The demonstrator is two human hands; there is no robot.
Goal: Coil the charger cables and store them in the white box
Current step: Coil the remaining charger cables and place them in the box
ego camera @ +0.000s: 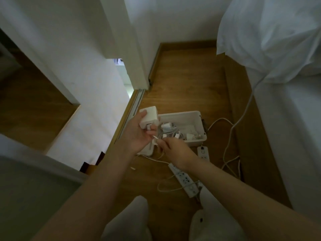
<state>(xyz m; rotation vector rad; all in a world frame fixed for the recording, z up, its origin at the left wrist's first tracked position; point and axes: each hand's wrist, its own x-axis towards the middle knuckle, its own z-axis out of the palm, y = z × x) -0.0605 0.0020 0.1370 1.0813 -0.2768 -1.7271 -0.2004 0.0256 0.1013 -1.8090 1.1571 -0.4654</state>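
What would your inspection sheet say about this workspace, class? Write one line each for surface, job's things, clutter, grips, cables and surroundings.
Surface: wooden floor, dimly lit.
Job's things: white box open on the floor, coiled chargers inside; adapter held beside its left rim.
Clutter: two power strips on the floor near the box.
Grips: left hand holds the adapter; right hand pinches a white cable end.
Cables: loose cable trails over the floor from the bed side.
Surroundings: white wall left; pillow on bed right.
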